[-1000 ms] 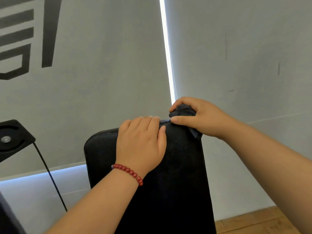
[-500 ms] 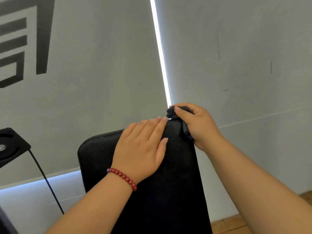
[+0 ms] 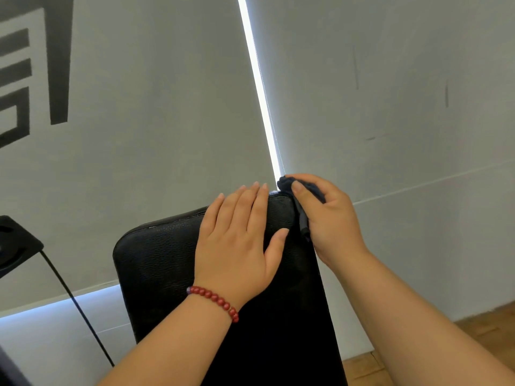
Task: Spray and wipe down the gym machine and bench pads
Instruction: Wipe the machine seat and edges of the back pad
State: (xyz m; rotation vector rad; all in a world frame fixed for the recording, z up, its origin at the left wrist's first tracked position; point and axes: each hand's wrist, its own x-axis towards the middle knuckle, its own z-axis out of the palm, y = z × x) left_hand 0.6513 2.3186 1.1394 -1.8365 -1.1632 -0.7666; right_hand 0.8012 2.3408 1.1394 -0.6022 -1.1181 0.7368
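Two pale grey panels are seen behind, a left panel (image 3: pixel 156 107) and a right panel (image 3: pixel 390 79), divided by a bright slanting strip of light (image 3: pixel 260 87). Dark block markings (image 3: pixel 58 65) are printed on the left panel, below which a bright band (image 3: pixel 55 303) is seen. Thin dark scuffs (image 3: pixel 355 68) are scattered on the right panel. Wooden floor (image 3: pixel 496 324) is shown at lower right. A black plate (image 3: pixel 16 243) with a thin black rod (image 3: pixel 78 307) is placed at left.
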